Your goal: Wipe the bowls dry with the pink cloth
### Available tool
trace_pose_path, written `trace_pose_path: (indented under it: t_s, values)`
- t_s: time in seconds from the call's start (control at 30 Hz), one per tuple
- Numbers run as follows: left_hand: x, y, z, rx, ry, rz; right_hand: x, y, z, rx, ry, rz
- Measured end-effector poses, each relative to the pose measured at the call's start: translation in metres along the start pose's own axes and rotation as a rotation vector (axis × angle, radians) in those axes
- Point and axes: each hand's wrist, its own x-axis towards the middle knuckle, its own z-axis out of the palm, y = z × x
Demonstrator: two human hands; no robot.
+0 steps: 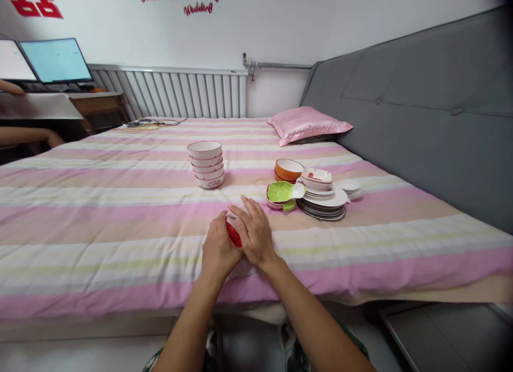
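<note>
Near the bed's front edge, my left hand (219, 245) is wrapped round a small red bowl (233, 235), mostly hidden by my fingers. Over its top lies a whitish cloth (233, 216), pressed by my right hand (254, 234) with its fingers nearly straight. Just beyond to the right are green leaf-shaped dishes (282, 191) and a stack of plates (323, 207) with small square bowls (316, 176) on top. Behind these sit orange bowls (288, 170), one in another. Farther off to the left stands a stack of white patterned bowls (206, 164).
The striped bedspread (120, 222) covers the bed. White saucers (349, 188) lie right of the plates. A pink pillow (306, 123) rests by the grey headboard (417, 94). Cables (154, 123) lie at the far left, near another person's arm (28, 136) and monitors (56, 61).
</note>
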Motion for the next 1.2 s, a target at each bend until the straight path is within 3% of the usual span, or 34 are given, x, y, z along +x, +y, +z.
trace_pose_path:
  t_s: [0.27, 0.5, 0.63, 0.97, 1.2]
  values:
    - [-0.002, -0.004, 0.007, 0.008, -0.005, 0.030, 0.005, 0.009, 0.001, 0.137, 0.102, 0.140]
    - [-0.002, -0.001, 0.006, 0.050, -0.179, -0.196, 0.009, 0.027, 0.005, 0.261, 0.174, 0.207]
    - [0.001, 0.008, 0.000, 0.092, -0.224, -0.244, 0.008, 0.028, 0.004, 0.297, 0.200, 0.216]
    - [0.001, 0.015, -0.008, 0.185, -0.072, -0.181, 0.006, 0.032, 0.010, 0.571, 0.276, 0.242]
    - [-0.002, 0.010, -0.005, 0.125, 0.058, -0.028, 0.006, 0.028, 0.010, 0.539, 0.290, 0.242]
